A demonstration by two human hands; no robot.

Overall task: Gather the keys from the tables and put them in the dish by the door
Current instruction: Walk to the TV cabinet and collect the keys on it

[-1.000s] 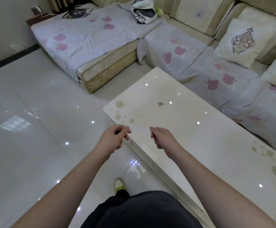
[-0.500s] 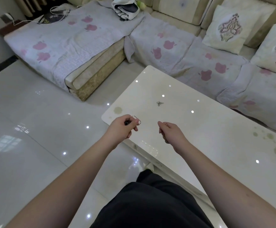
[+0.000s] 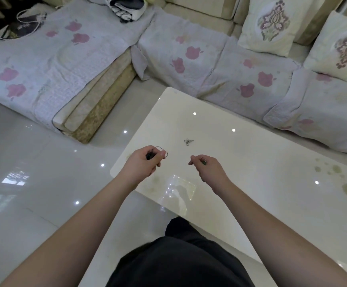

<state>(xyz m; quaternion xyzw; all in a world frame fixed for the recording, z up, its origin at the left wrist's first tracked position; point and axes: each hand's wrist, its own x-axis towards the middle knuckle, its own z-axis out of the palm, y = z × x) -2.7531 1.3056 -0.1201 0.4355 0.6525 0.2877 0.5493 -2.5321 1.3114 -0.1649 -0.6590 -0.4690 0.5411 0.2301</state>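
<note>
Left hand (image 3: 145, 162) gripped a key ring (image 3: 162, 150); right hand (image 3: 206, 168) curled, contents unclear. Next: reach the table keys (image 3: 187, 141).

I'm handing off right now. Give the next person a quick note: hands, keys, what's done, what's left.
Left hand: closed on a key with a wire ring, held over the table's near corner.
Right hand: fingers curled on something small, possibly another key; can't confirm.
One small key bunch lies on the white table, just beyond both hands.
The dish is not in view.
Left: pick up that bunch, then carry all the keys to the dish by the door.
</note>
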